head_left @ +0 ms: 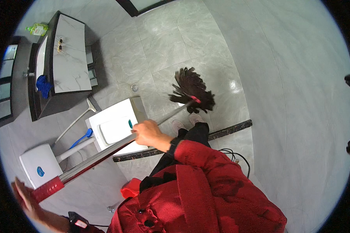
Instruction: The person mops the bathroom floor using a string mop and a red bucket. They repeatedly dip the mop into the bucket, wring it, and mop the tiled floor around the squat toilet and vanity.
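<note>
A mop (pixel 105 152) with a silver pole slants across the view from lower left to upper middle. My right hand (pixel 148 134) is wrapped round the middle of the pole. At the lower left, my left hand (pixel 30 200) holds the red grip at the pole's end; some of its fingers are hidden behind the grip. The dark, stringy mop head (pixel 191 88), with a pink-red collar, lies spread on the grey tiled floor (pixel 163 50) just beyond my shoes (pixel 186 122). Its strands look slightly blurred.
Left of the pole is a white toilet fixture (pixel 138 108) below a white cistern (pixel 35 157). A long-handled wiper (pixel 72 123) and blue brush (pixel 81 138) stand near it. Farther back is a vanity cabinet (pixel 70 50). A dark threshold (pixel 233 129) and black cable (pixel 243 157) lie near my feet.
</note>
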